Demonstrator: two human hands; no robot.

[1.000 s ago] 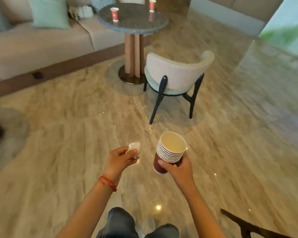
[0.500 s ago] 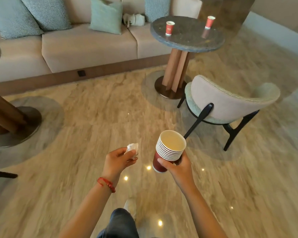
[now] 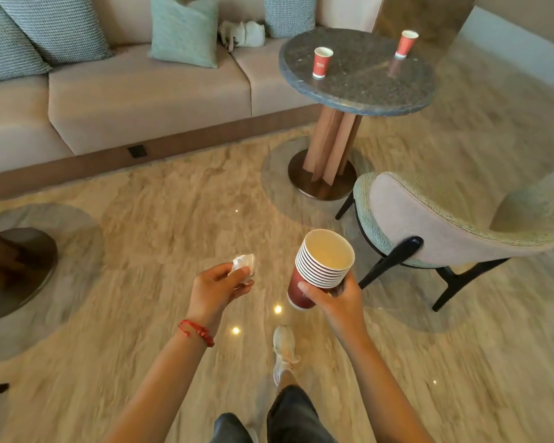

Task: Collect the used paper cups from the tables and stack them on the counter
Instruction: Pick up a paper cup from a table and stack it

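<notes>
Collection was midway — right hand [image 3: 335,297] gripped the stack [image 3: 322,268], left hand [image 3: 219,284] pinched a tissue [image 3: 244,265]. Two cups [image 3: 322,63] stood on the desk [image 3: 359,91] ahead — next, probably nest each.

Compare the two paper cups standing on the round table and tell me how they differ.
The nearer cup stands toward the table's left side, close to the sofa; the far cup stands near the back right edge. The nearer cup appears larger and shows a faint mark on its side; the far cup looks smaller and plain. The far cup casts a dark reflection on the round table. Both are upright, red with white rims, and not yet collected.
</notes>
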